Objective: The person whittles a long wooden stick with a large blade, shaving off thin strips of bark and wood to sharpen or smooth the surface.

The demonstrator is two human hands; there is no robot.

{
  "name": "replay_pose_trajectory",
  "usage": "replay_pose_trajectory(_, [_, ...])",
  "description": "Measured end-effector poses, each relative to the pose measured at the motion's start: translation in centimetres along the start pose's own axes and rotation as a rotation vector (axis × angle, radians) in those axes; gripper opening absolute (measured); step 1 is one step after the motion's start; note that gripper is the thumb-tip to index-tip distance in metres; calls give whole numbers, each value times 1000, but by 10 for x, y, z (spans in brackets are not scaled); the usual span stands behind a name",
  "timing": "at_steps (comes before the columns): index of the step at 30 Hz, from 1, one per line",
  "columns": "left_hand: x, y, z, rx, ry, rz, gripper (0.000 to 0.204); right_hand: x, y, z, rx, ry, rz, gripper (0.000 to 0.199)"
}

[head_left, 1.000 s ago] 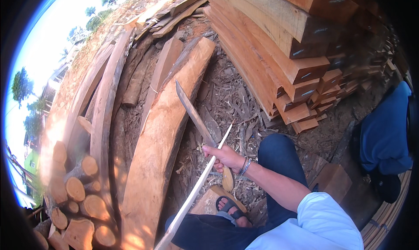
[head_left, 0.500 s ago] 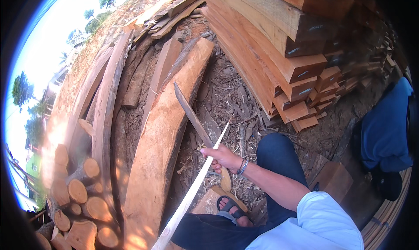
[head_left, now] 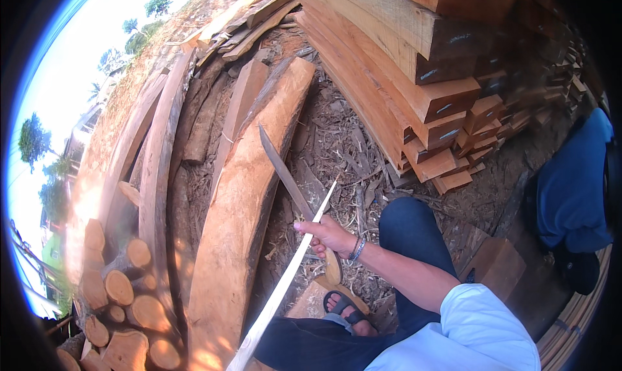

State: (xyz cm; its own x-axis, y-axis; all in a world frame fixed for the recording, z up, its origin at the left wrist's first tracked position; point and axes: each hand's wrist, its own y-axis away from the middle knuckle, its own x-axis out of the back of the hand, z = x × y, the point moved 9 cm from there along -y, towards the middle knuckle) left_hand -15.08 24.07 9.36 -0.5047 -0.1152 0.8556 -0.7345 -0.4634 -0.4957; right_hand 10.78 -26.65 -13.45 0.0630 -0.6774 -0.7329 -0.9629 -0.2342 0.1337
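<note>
My right hand [head_left: 329, 233] is closed round the wooden handle [head_left: 333, 267] of a machete. Its long, dark, slightly curved blade [head_left: 282, 170] points up and away to the left, above the bark-strewn ground and the edge of a thick plank. A pale, peeled stick [head_left: 278, 298] with a sharp tip runs from the lower edge up past my right hand, crossing the machete close to its grip. Whether my thumb touches the stick is hard to make out. My left hand is out of the picture, and the stick's lower end is cut off.
A thick sawn plank [head_left: 223, 241] lies left of my legs, with more timbers beyond. Cut round logs [head_left: 148, 311] are piled at lower left. Stacked beams [head_left: 389, 79] rise at upper right. Another person's blue-clad leg [head_left: 573, 183] is at far right. My sandalled foot [head_left: 350, 311] rests below.
The stick's tip has shifted slightly down and left in the picture. My right hand and the machete stay almost in place, and the view has moved a little.
</note>
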Motion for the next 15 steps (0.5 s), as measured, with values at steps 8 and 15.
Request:
replay_pose_trajectory(8, [-26,-11,-16,3,68,-251,30,2,-3,3,3,3,-17,35])
replay_pose_trajectory(15, [-34,-15,-28,60,80,-334,29,3,-3,2,5,26,8,36])
